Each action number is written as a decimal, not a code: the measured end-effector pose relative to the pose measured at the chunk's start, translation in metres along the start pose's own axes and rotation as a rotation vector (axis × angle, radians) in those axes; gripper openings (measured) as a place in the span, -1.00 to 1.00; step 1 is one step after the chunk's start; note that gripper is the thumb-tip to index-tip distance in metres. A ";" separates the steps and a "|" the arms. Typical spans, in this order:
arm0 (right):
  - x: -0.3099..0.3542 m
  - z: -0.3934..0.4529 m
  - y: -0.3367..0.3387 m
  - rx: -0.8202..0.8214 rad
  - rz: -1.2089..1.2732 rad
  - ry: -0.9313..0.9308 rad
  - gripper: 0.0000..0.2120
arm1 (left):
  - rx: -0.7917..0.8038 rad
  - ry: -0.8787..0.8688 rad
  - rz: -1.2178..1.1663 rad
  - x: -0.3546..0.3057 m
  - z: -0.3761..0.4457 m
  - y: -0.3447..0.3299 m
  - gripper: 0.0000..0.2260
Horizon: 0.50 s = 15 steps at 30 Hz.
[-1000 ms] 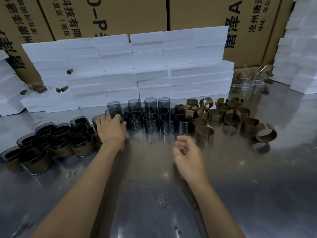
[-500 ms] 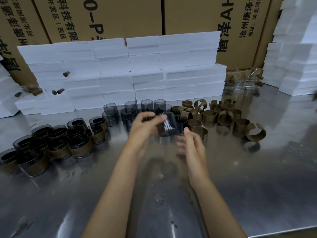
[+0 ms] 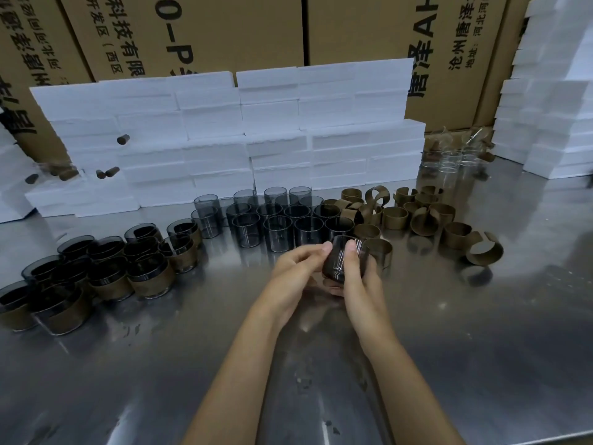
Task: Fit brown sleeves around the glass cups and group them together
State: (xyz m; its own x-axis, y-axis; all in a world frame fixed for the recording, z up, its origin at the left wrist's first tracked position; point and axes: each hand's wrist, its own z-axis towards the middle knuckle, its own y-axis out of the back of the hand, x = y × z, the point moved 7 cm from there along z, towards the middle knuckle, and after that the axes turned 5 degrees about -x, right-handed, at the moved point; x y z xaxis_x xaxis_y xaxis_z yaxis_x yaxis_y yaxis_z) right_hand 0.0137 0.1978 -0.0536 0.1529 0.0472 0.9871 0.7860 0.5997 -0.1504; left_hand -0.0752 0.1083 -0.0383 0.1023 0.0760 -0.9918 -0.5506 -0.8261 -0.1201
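Hands meet over the middle of the steel table point(image 3: 481, 332), both wrapped round one dark glass cup point(image 3: 337, 263) held just above the surface. The left hand point(image 3: 293, 274) curls in from the left, fingertips pinching the cup's near side; the right hand point(image 3: 359, 277) clamps it from the right, thumb laid up its wall. Whether a sleeve is on it, I cannot tell. Just beyond, bare cups point(image 3: 276, 220) stand in rows, and right of them lies a loose heap of brown sleeves point(image 3: 426, 216), one just beside the right hand's knuckles. Sleeved cups point(image 3: 96, 268) cluster at the near left. White foam blocks point(image 3: 224, 139) wall off the far side, cardboard boxes point(image 3: 224, 27) behind.
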 end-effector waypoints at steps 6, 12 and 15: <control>-0.006 0.007 0.007 -0.073 -0.040 -0.014 -0.47 | -0.062 -0.071 0.083 0.001 -0.002 0.004 -0.88; 0.001 0.004 0.012 -0.089 -0.047 0.054 -0.69 | -0.082 -0.034 0.041 0.003 -0.004 0.001 -0.42; 0.000 0.003 0.009 -0.069 -0.020 0.039 -0.77 | -0.072 -0.008 0.040 0.004 -0.005 0.002 -0.42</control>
State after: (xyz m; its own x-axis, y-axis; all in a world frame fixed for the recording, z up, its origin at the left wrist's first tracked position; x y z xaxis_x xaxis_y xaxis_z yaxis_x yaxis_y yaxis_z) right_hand 0.0193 0.2059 -0.0546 0.1588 0.0032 0.9873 0.8283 0.5438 -0.1350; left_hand -0.0715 0.1038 -0.0424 0.0744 0.0465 -0.9961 -0.4932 -0.8664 -0.0773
